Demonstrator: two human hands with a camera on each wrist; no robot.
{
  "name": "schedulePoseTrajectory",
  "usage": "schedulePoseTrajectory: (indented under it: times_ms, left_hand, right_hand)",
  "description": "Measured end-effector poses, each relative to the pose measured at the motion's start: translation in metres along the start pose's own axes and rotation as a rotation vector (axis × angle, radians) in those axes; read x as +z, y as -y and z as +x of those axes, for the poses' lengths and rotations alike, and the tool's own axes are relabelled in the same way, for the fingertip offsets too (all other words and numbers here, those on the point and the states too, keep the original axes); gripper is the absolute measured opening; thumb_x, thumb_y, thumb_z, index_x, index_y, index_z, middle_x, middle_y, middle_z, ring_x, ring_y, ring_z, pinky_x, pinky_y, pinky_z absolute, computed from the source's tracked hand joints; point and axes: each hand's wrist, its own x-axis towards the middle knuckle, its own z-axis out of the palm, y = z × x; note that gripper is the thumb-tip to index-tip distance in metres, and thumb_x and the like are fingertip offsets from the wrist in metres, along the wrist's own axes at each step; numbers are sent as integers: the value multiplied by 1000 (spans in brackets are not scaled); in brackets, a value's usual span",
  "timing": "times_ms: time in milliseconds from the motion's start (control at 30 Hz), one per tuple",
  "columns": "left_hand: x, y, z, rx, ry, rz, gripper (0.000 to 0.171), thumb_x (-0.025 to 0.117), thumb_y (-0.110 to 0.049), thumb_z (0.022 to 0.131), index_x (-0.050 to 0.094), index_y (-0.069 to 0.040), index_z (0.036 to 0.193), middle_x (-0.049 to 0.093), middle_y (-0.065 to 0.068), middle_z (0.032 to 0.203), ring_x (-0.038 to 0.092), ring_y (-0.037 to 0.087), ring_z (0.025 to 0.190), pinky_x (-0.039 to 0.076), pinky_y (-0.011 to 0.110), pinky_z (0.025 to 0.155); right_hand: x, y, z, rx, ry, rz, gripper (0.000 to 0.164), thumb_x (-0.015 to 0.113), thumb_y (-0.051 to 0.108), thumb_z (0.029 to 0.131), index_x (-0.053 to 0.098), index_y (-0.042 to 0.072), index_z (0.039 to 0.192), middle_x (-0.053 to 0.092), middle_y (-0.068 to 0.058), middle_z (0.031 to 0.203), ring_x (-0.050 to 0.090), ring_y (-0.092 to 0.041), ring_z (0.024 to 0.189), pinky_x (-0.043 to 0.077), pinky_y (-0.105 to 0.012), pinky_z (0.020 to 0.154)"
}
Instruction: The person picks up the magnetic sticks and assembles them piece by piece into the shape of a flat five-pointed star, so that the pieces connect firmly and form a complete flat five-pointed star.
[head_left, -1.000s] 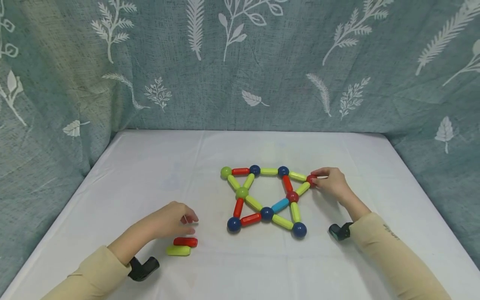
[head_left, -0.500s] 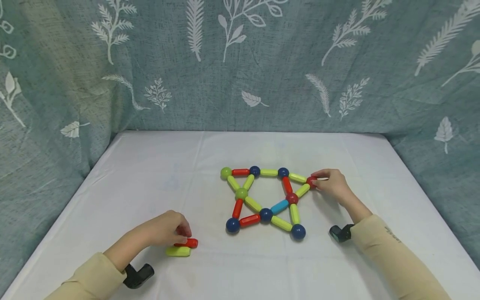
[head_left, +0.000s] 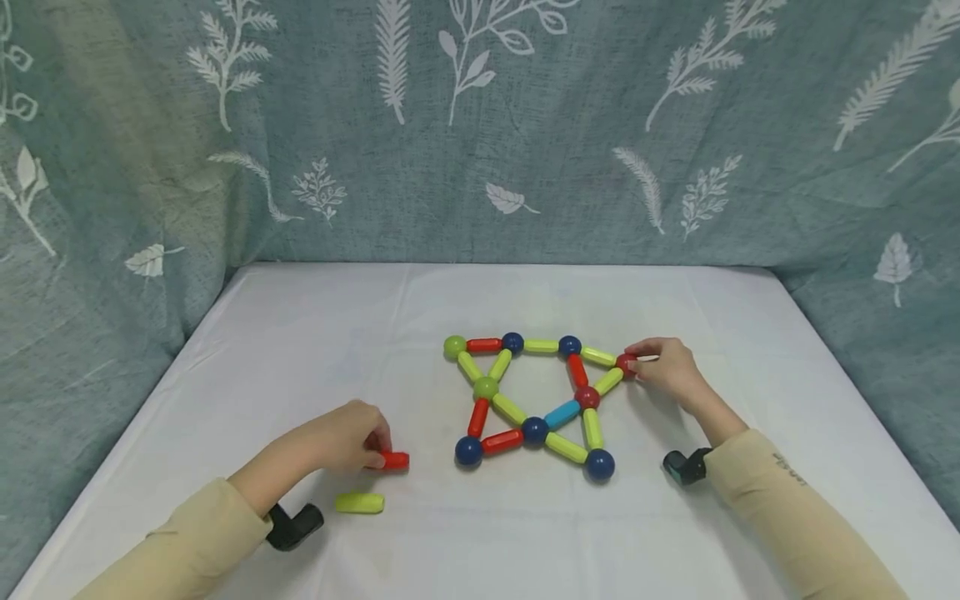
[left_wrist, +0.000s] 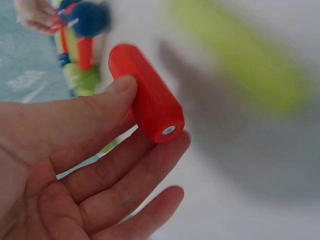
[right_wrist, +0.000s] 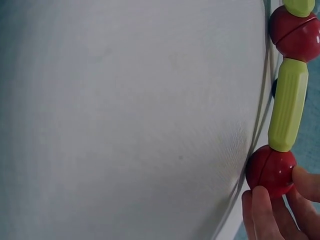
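Note:
Between thumb and fingers, my left hand (head_left: pixel 347 437) pinches a red magnetic rod (left_wrist: pixel 146 95); a metal dot shows at its end in the left wrist view. Below that hand, a yellow-green rod (head_left: pixel 360 502) lies alone on the cloth. A flat structure of magnetic rods and balls lies mid-table, with blue balls (head_left: pixel 535 431), green balls (head_left: pixel 486 388) and red balls (head_left: pixel 587 397). At its right corner my right hand (head_left: pixel 666 367) holds a red ball (right_wrist: pixel 271 171), which joins a yellow-green rod (right_wrist: pixel 288 105) in the right wrist view.
A white cloth (head_left: pixel 675 533) covers the table. Behind it hangs a blue-green curtain (head_left: pixel 420 200) with white leaf prints. Black wrist devices (head_left: pixel 294 527) sit under both forearms, close to the tabletop.
My left hand came down on the red rod, pinched it and lifted it up and right, away from the yellow-green rod. The right hand stays on the red ball.

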Motion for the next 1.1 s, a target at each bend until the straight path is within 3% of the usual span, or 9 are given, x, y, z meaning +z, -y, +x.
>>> schedulePoseTrajectory:
  times_ms: [100, 233, 367, 533, 800, 1100]
  left_hand:
    - [-22, -18, 27, 22, -25, 41, 5, 66, -7, 83, 68, -3, 86, 59, -1, 72, 52, 12, 66, 46, 27, 62]
    - [-44, -45, 75, 16, -104, 54, 14, 62, -12, 87, 68, -2, 95, 63, 4, 81, 56, 15, 74, 48, 28, 67]
    - [-51, -66, 121, -78, -197, -7, 21, 61, -16, 88, 67, -2, 103, 64, 8, 95, 56, 18, 84, 48, 28, 73]
    - [-46, -79, 163, -167, -283, -152, 23, 61, -16, 89, 66, -1, 105, 64, 10, 96, 58, 19, 86, 48, 28, 74]
    - [-24, -85, 201, -241, -386, -337, 24, 61, -18, 89, 66, -1, 104, 63, 11, 102, 58, 21, 92, 48, 29, 79]
    - [-7, -87, 216, -348, -415, -325, 23, 62, -18, 88, 68, -1, 101, 62, 12, 106, 60, 21, 88, 49, 28, 77]
  right_hand:
    - [0, 3, -1, 0, 5, -7, 34, 56, 6, 88, 55, -6, 119, 53, -25, 119, 55, -30, 98, 50, -34, 78]
    - [0, 3, 0, 11, 8, 3, 34, 57, 6, 88, 55, -6, 119, 52, -25, 119, 55, -30, 98, 50, -35, 80]
    - [1, 3, 1, 14, 11, 8, 34, 58, 7, 87, 55, -5, 119, 53, -24, 119, 56, -29, 97, 49, -35, 80]
    - [-2, 3, 1, 7, 3, 4, 34, 58, 7, 87, 56, -5, 118, 53, -24, 117, 56, -27, 93, 49, -32, 77]
    - [-7, -3, 3, 17, -1, -7, 34, 59, 8, 86, 56, -5, 118, 52, -24, 118, 55, -28, 95, 49, -33, 77]
    - [-5, 0, 5, 26, 8, 9, 34, 60, 10, 87, 56, -5, 118, 53, -24, 118, 55, -29, 96, 49, -35, 80]
